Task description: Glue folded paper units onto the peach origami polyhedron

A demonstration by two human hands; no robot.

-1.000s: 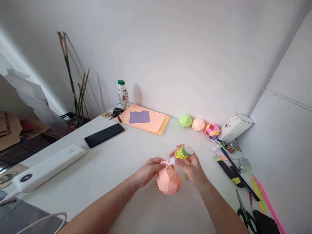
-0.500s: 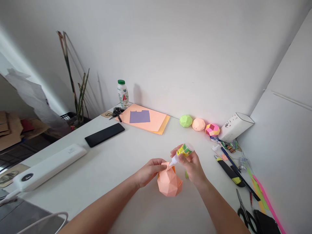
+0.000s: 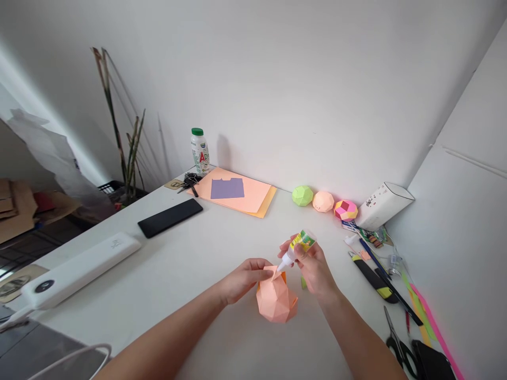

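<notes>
1. Consists of a white counter point(image 3: 170, 274), carrying a peach sheet point(image 3: 255, 195) laid over a yellow-orange sheet point(image 3: 268, 207).
2. Supports a green-capped bottle point(image 3: 200, 153), upright just behind the peach sheet's left end.
3. Holds a flat black slab point(image 3: 170, 218) in front and left of the peach sheet, and a long white device point(image 3: 79, 269) farther that way.
4. Carries a green ball point(image 3: 302, 196), a peach ball point(image 3: 323, 201) and a pink-and-yellow ball point(image 3: 346, 210), all faceted, in a row right of the peach sheet.
5. Bears a cutter point(image 3: 372, 278) and scissors point(image 3: 397, 341) well to the right and in front of the peach sheet.
</notes>
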